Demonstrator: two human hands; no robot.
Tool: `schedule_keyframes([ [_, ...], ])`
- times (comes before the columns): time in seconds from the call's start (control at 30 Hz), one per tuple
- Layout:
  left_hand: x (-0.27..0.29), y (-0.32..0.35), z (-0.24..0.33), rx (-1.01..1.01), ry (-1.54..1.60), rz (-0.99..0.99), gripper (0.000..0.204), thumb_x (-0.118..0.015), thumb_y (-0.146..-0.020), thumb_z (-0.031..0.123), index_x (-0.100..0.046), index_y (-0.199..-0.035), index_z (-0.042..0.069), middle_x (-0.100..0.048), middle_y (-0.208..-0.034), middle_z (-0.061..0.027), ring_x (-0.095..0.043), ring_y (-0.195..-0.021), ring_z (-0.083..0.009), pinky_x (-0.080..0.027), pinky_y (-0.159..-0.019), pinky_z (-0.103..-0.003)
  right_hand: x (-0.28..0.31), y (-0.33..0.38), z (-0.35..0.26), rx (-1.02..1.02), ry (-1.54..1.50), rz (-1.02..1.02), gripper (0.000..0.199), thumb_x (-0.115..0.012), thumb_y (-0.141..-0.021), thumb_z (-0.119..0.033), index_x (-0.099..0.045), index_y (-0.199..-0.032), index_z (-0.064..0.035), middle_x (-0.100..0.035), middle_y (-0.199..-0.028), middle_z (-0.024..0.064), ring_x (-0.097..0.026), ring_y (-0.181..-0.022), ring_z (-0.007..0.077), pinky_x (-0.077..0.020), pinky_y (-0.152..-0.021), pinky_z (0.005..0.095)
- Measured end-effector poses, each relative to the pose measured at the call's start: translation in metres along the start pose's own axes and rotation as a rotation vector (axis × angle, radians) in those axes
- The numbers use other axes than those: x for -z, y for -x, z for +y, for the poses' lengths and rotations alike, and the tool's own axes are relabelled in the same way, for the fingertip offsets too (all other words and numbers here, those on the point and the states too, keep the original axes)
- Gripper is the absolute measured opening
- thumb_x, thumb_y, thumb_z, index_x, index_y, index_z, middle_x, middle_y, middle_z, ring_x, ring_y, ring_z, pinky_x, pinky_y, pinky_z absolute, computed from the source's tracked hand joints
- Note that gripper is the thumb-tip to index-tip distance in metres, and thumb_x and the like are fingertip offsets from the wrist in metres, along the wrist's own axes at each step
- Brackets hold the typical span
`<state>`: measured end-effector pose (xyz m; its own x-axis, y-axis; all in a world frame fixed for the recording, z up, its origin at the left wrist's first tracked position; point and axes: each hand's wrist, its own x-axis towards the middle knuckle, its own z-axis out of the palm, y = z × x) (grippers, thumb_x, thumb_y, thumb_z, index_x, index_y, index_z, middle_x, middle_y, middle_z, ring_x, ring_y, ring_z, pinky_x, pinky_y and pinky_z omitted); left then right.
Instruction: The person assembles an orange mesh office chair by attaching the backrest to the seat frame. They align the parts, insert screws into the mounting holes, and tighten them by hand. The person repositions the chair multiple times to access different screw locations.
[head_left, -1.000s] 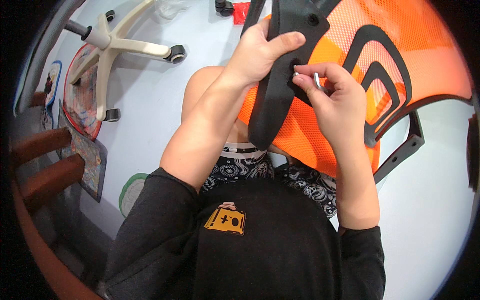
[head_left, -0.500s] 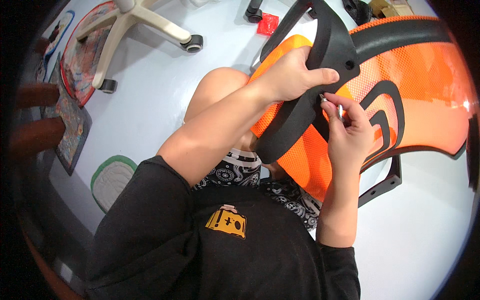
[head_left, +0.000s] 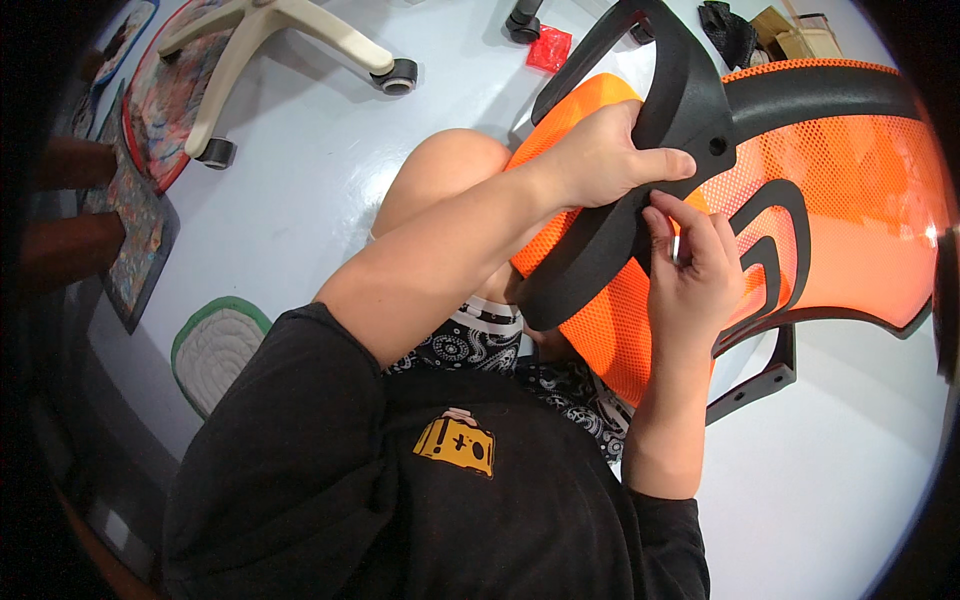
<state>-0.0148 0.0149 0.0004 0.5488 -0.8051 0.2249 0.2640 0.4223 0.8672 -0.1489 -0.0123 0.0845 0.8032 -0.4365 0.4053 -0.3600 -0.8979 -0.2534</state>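
Observation:
An orange mesh chair back (head_left: pixel 800 180) with black framing lies tilted in front of me. My left hand (head_left: pixel 612 160) is closed around the black armrest (head_left: pixel 575 265) joined to it, thumb lying across the top. Just below that thumb, my right hand (head_left: pixel 698 265) pinches a small silver metal piece (head_left: pixel 676 246) against the armrest's inner edge. Fingers cover most of the piece, so I cannot tell its exact kind. A dark round hole (head_left: pixel 717 146) shows in the armrest's wide end, to the right of my left thumb.
A cream five-star chair base (head_left: pixel 330 38) on black casters stands at the far left. Beyond the armrest lies a red packet (head_left: pixel 549 49). A green-edged mat (head_left: pixel 222 345) is at my left, with a red-edged mat (head_left: pixel 150 120) farther off. Cardboard (head_left: pixel 805 40) sits at the far right.
The armrest and chair back sit slightly farther right and lower in view. My right fingertips have closed in against the armrest, and less of the metal piece shows. My left hand keeps its grip.

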Motion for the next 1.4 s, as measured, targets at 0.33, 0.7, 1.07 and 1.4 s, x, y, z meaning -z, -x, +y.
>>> schedule_keyframes([
  [0.33,-0.002,0.001,0.005,0.038,0.067,0.020,0.048,-0.075,-0.077,0.024,-0.058,-0.108,-0.009,-0.066,-0.101,-0.0137,-0.063,-0.092,-0.0183,-0.051,-0.080,-0.029,-0.007,0.003,0.007,0.033,-0.111,0.083,0.028,-0.082,-0.067,-0.014,-0.070,-0.093,-0.0093,-0.054,-0.067,0.0039,-0.052,-0.055,0.0161,-0.0417,-0.050,0.0277],
  [0.7,-0.002,0.005,0.011,0.023,0.085,-0.049,0.042,-0.067,-0.085,0.015,-0.052,-0.120,-0.004,-0.064,-0.105,-0.0078,-0.060,-0.092,-0.0117,-0.051,-0.080,-0.025,-0.006,0.004,0.016,0.048,-0.087,0.064,0.024,-0.080,-0.071,-0.014,-0.068,-0.091,-0.0084,-0.057,-0.069,0.0059,-0.056,-0.058,0.0183,-0.0441,-0.052,0.0290],
  [1.07,-0.001,0.002,0.004,-0.012,0.076,-0.002,0.043,-0.071,-0.082,0.021,-0.055,-0.110,-0.008,-0.065,-0.099,-0.0123,-0.063,-0.087,-0.0140,-0.052,-0.075,-0.026,-0.007,0.004,0.015,0.080,-0.082,0.075,0.031,-0.080,-0.068,-0.015,-0.070,-0.098,-0.0134,-0.047,-0.062,0.0034,-0.052,-0.051,0.0163,-0.0426,-0.048,0.0308],
  [1.4,-0.001,0.003,0.005,0.024,0.120,-0.018,0.045,-0.071,-0.082,0.024,-0.056,-0.109,-0.008,-0.065,-0.098,-0.0113,-0.063,-0.085,-0.0139,-0.052,-0.075,-0.026,-0.012,0.005,0.024,0.124,-0.074,0.156,0.023,-0.079,-0.070,-0.016,-0.070,-0.090,-0.0131,-0.050,-0.062,0.0026,-0.051,-0.049,0.0174,-0.0419,-0.046,0.0305],
])
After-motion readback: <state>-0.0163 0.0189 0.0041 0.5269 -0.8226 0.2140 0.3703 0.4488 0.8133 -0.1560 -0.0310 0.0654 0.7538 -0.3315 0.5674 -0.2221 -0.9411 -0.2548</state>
